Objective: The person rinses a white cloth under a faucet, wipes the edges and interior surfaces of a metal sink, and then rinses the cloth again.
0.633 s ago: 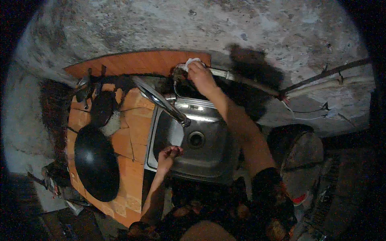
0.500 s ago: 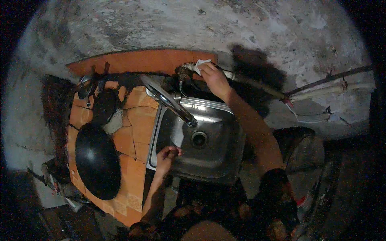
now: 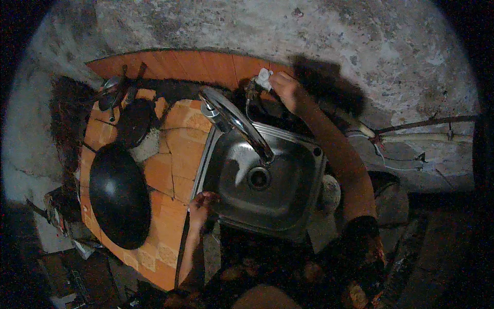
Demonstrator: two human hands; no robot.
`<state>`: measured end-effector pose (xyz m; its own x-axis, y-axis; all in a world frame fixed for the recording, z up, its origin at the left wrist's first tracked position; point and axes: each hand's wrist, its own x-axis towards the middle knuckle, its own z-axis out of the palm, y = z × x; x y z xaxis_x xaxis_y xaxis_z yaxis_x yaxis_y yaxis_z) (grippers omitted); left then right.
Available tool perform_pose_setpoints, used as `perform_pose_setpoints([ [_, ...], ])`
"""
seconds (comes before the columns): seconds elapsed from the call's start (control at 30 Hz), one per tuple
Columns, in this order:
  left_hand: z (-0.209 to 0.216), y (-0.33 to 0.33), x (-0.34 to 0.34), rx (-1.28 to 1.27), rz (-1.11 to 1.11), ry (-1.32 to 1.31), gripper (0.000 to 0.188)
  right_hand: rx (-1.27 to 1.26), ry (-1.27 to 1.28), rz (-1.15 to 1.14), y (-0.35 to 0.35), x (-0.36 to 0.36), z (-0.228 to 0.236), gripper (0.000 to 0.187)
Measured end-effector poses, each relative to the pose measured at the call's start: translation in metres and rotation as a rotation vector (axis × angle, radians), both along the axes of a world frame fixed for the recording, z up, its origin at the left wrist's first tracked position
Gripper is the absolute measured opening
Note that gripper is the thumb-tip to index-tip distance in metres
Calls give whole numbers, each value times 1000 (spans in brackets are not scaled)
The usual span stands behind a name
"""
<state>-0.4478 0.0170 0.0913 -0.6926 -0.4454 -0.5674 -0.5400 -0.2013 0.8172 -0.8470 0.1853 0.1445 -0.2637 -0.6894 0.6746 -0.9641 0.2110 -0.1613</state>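
My right hand (image 3: 286,88) reaches to the wall behind the sink, its fingers bent and closed at a crumpled white cloth or tissue (image 3: 264,78). The white piece sits against the pipe fitting (image 3: 250,92) at the lower edge of the orange wall strip. Over the near left rim of the steel sink (image 3: 288,216) is my left hand (image 3: 199,203), with curled fingers; anything inside them is hidden. A chrome faucet (image 3: 242,126) arches over the basin, its spout above the drain (image 3: 259,178).
On the cracked orange tile counter (image 3: 175,154) to the left lies a large black wok-like pan (image 3: 119,195). A darker pan (image 3: 136,121) is behind it. Pale pipes (image 3: 411,138) run along the wall at right. A whitish round object (image 3: 329,193) stands beside the sink.
My right hand has shifted slightly right, and more of the white piece shows beside its fingers. My left hand has moved left from over the basin to the rim. The view has shifted a little.
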Motion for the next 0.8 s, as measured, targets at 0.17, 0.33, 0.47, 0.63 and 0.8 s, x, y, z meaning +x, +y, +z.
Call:
perform_pose_setpoints([
  [0.17,-17,19,-19,27,-76,386,19,-15,75,-120,-3,11,-6,21],
  [0.33,-13,31,-48,-108,-328,316,17,65,66,-99,30,8,-15,17],
  [0.47,-13,37,-52,-77,-259,344,18,34,28,-275,39,30,-3,11],
  [0.63,-30,42,-51,22,-320,458,16,-41,95,-238,35,29,-10,12],
  [0.8,-13,57,-54,13,-300,341,17,79,-241,-409,103,13,-20,10],
])
